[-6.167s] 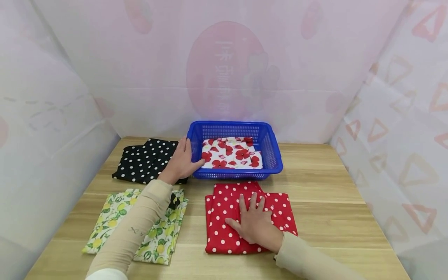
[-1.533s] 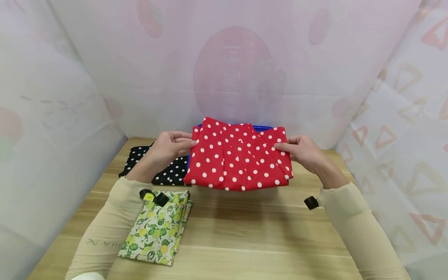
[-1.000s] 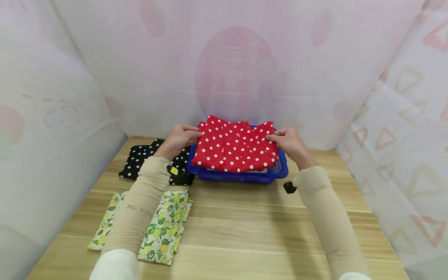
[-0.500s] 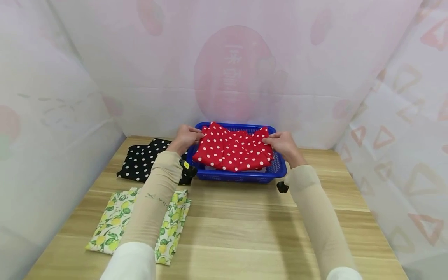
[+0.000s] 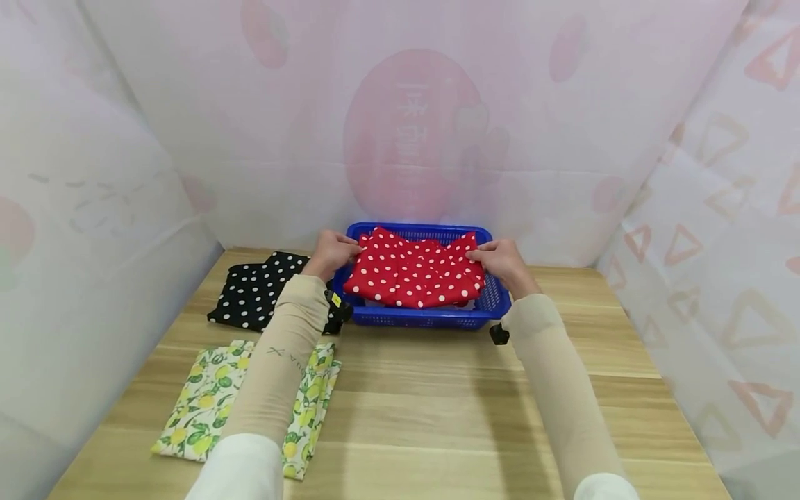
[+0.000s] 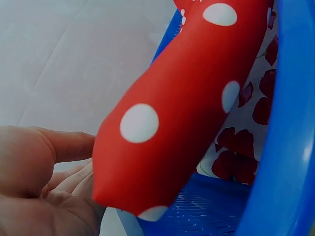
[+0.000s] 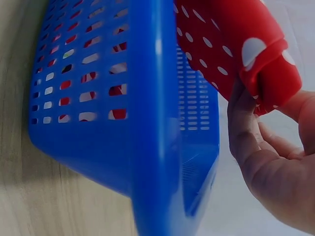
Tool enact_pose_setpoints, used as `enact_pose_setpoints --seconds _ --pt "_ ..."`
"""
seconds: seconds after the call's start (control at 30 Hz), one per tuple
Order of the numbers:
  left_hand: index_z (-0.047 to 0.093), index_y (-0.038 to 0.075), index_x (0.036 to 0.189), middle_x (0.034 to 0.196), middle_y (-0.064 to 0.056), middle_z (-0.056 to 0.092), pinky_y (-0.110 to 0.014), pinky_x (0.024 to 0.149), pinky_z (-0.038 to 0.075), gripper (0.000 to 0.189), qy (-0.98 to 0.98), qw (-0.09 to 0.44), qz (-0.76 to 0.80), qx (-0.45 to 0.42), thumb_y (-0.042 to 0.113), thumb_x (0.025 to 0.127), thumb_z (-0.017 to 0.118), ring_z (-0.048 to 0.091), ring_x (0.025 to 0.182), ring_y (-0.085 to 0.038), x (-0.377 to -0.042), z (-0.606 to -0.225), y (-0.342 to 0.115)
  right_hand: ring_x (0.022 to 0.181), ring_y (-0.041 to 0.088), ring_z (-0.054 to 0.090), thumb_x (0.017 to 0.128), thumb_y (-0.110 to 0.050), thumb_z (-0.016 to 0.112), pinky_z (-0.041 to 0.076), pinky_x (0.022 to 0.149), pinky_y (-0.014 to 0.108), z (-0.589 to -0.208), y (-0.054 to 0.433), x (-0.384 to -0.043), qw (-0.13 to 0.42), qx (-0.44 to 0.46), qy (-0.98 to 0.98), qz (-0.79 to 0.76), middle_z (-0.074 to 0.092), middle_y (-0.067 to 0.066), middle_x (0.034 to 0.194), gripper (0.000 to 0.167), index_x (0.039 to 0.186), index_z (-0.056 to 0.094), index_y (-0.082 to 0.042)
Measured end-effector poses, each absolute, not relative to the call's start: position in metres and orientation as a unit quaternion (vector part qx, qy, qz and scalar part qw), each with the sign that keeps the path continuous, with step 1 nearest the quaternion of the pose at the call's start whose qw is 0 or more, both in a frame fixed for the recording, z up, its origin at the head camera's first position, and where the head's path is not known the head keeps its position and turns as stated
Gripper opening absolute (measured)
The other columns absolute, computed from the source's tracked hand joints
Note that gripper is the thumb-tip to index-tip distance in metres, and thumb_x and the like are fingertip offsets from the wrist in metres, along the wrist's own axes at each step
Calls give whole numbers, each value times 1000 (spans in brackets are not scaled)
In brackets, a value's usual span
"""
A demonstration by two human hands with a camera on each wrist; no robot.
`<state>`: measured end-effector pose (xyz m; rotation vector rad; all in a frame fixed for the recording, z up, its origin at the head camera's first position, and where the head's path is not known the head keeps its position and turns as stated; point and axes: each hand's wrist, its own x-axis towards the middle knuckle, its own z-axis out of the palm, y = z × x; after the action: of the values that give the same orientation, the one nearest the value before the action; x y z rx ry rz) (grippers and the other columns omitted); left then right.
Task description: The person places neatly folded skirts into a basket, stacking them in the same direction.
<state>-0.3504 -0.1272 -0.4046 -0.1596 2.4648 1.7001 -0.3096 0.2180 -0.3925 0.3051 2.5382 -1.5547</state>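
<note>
A folded red cloth with white dots [image 5: 415, 271] hangs over the blue plastic basket [image 5: 419, 318], held level between two hands. My left hand [image 5: 331, 253] pinches its left edge between thumb and fingers; in the left wrist view the thumb and fingers of that hand [image 6: 34, 172] lie on either side of the fold. At the opposite edge my right hand [image 5: 503, 262] grips the cloth the same way, close by the basket's right rim, as the right wrist view shows. Beneath, a white cloth with red poppies [image 6: 241, 147] lies in the basket, mostly hidden by the red one.
Left of the basket lies a folded black cloth with white dots [image 5: 246, 295]. Nearer, a folded lemon-print cloth [image 5: 200, 403] is partly covered by my left forearm. The wood-look table [image 5: 412, 417] ends at a pale printed backdrop [image 5: 269, 194] behind the basket.
The red cloth, earlier flat on the table under my right hand, has been lifted by both hands, moved away from me over the basket and lowered. My left hand left the basket's rim.
</note>
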Motion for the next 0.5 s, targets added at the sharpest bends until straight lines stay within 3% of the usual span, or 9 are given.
enact_pose_setpoints --seconds 0.33,0.5 --pt "68 -9 126 126 -25 66 -33 86 57 27 849 63 523 -46 6 103 65 66 96 -26 -349 -414 -124 121 32 60 104 -22 68 56 110 45 -407 215 -311 72 112 854 -503 62 23 139 46 140 62 5" --pt "69 -12 125 127 -29 69 -42 92 61 29 876 37 481 -17 3 101 64 68 103 -32 -349 -418 -120 123 33 58 104 -21 68 55 110 45 -412 215 -311 68 113 865 -484 62 23 140 45 141 63 4"
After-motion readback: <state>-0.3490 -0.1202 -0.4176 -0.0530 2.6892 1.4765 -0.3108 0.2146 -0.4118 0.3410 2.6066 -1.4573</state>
